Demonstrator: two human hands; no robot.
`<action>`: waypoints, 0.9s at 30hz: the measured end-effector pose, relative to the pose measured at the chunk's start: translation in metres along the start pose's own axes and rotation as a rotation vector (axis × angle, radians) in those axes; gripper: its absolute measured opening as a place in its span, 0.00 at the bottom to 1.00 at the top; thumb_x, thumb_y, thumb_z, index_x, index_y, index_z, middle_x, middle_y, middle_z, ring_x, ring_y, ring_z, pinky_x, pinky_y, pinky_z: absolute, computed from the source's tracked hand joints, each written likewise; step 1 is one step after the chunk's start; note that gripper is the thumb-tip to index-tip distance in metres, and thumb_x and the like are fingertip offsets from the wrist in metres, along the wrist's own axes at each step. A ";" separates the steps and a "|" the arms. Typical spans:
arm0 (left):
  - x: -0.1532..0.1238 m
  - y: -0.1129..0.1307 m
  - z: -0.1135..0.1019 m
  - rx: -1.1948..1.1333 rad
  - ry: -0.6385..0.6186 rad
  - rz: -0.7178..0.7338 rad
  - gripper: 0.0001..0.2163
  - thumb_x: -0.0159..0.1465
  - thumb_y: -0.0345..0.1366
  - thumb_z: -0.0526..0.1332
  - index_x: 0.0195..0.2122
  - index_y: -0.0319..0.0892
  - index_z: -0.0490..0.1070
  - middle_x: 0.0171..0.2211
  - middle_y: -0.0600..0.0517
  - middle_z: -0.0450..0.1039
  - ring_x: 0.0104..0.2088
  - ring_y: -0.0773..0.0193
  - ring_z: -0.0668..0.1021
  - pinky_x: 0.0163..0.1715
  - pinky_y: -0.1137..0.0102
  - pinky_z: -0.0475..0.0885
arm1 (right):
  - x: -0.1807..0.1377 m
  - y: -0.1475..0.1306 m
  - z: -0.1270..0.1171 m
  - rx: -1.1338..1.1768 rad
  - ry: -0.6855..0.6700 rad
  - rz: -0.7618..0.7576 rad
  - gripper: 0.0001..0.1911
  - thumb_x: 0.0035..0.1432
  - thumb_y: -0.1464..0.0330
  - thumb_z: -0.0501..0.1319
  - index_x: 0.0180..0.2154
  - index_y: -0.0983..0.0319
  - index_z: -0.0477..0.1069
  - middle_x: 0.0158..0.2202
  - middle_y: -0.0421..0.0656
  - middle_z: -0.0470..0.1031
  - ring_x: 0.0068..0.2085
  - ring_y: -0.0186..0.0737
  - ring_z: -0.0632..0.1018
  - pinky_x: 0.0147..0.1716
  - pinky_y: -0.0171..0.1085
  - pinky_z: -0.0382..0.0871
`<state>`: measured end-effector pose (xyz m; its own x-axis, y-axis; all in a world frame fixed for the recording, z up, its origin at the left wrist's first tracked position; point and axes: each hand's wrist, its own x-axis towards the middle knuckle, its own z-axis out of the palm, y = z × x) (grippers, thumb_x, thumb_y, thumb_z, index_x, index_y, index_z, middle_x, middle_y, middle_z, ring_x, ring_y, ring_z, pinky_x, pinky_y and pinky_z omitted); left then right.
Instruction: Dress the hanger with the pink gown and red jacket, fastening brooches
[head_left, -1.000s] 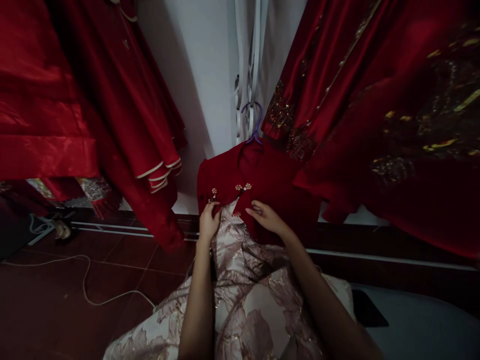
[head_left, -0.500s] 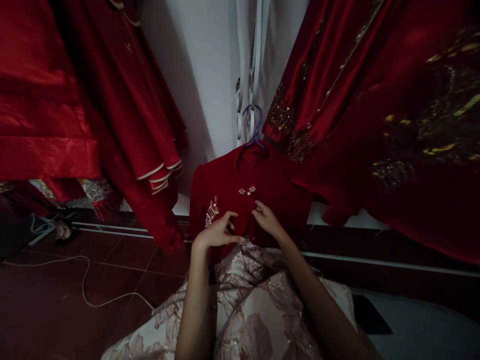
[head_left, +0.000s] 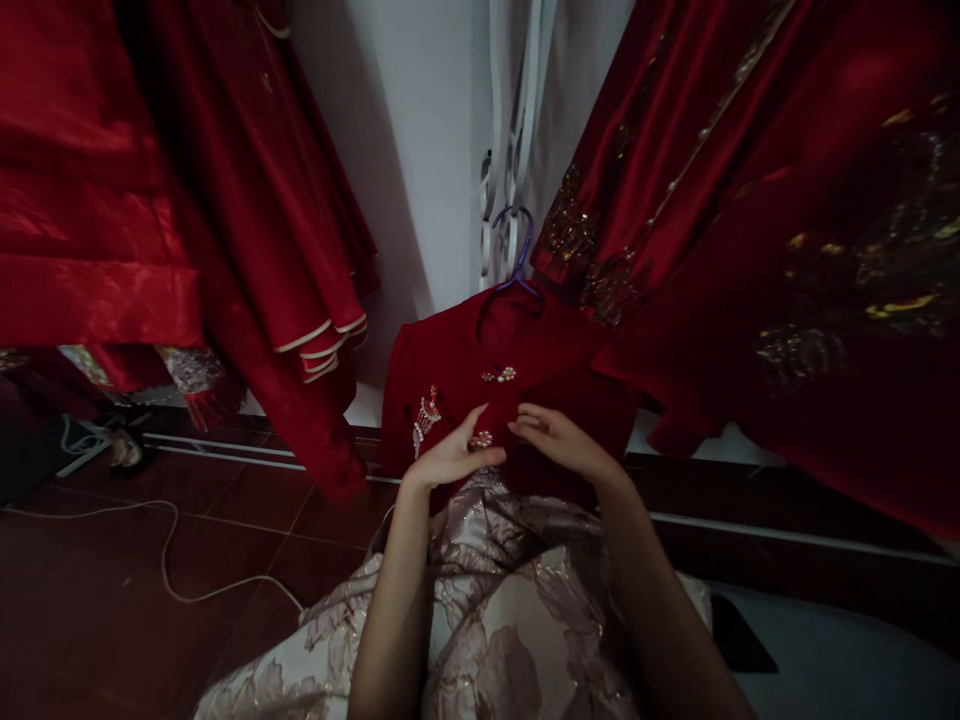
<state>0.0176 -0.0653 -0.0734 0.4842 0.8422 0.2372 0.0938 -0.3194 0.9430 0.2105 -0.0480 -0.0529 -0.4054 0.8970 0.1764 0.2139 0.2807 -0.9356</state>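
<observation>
A dark red jacket [head_left: 450, 360] hangs on a purple hanger [head_left: 519, 262] in front of me. A jewelled clasp [head_left: 499, 375] sits below its neckline, and a beaded ornament [head_left: 427, 418] hangs on its left side. My left hand [head_left: 454, 455] is at the jacket's front, thumb and forefinger spread around a second jewelled clasp [head_left: 482, 439]. Opposite it, my right hand [head_left: 559, 440] has its fingers bent together at the other front edge of the jacket. Its thumb is largely hidden. Patterned pale shiny fabric [head_left: 510, 640] spreads below my hands.
Red garments [head_left: 97, 200] hang at the left, and more red garments with gold trim [head_left: 690, 230] crowd the right. White metal bars [head_left: 499, 120] stand behind the hanger. A pale cable [head_left: 176, 560] runs across the tiled floor. Shoes [head_left: 124, 448] lie at far left.
My right hand has shifted right and lower, its fingers now pointing left. My left hand has moved slightly right and up, and the lower clasp now shows between its fingers.
</observation>
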 end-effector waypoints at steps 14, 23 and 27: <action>-0.001 -0.025 -0.034 -0.022 0.361 -0.149 0.14 0.53 0.42 0.63 0.35 0.37 0.71 0.31 0.51 0.73 0.30 0.68 0.75 0.32 0.71 0.73 | -0.005 -0.002 0.029 0.039 -0.025 0.051 0.11 0.53 0.61 0.59 0.36 0.61 0.69 0.30 0.43 0.75 0.30 0.36 0.77 0.25 0.35 0.74; -0.022 -0.013 -0.049 -0.176 0.140 -0.226 0.19 0.55 0.44 0.62 0.44 0.37 0.70 0.39 0.45 0.76 0.37 0.62 0.78 0.42 0.64 0.72 | 0.017 0.026 0.072 -0.177 0.273 -0.056 0.22 0.44 0.58 0.66 0.38 0.62 0.64 0.38 0.48 0.73 0.36 0.40 0.77 0.36 0.41 0.74; -0.020 -0.012 -0.045 -0.189 0.136 -0.213 0.17 0.56 0.44 0.61 0.42 0.37 0.70 0.37 0.46 0.76 0.36 0.62 0.78 0.40 0.65 0.72 | 0.019 0.023 0.071 -0.120 0.311 -0.045 0.17 0.46 0.56 0.64 0.33 0.61 0.65 0.31 0.44 0.74 0.33 0.39 0.76 0.32 0.39 0.73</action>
<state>-0.0324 -0.0585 -0.0789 0.3494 0.9358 0.0469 0.0106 -0.0540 0.9985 0.1444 -0.0490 -0.0927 -0.1301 0.9388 0.3188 0.3124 0.3440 -0.8855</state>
